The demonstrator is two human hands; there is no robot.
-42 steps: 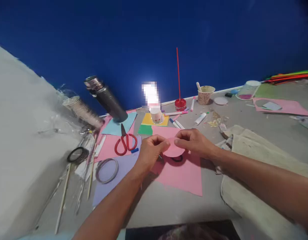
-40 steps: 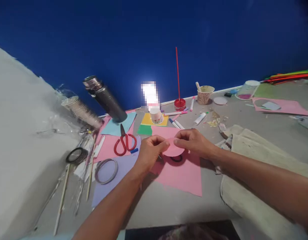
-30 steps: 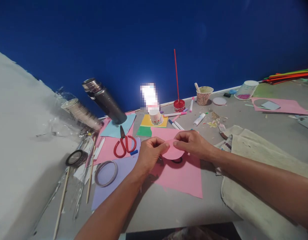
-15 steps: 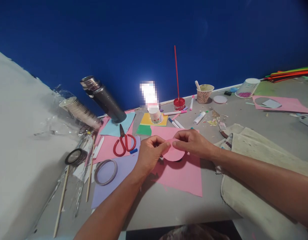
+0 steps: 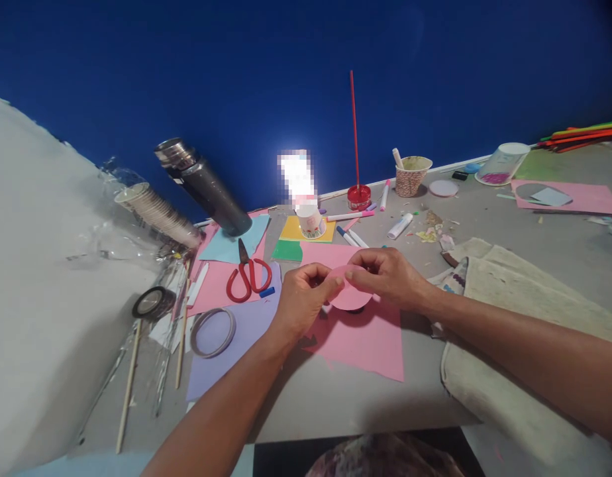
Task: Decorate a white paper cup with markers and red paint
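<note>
A round piece of pink paper [image 5: 353,296] is pinched between both hands, above a larger pink sheet [image 5: 373,351] on the table. My left hand [image 5: 306,295] grips its left side, thumb on top and fingers folded behind. From the right, my right hand [image 5: 388,278] pinches its upper edge, the two thumbs almost meeting. Something dark, which I cannot make out, shows just under the circle's lower edge. Left of my left hand lie red-handled scissors [image 5: 247,273], a blue pen cap [image 5: 267,292] and a roll of tape [image 5: 213,333] on purple paper [image 5: 251,324].
Behind the hands stand a decorated paper cup [image 5: 312,225] and a red stick in a red base [image 5: 359,197]. A dark flask [image 5: 211,195] and stacked cups [image 5: 159,215] lean at left. A beige cloth bag [image 5: 514,331] lies under my right forearm; markers [image 5: 400,226] lie scattered.
The view has shifted slightly, so the table items sit a little higher in the picture. Both hands still hold the pink circle, which is tilted a bit flatter.
</note>
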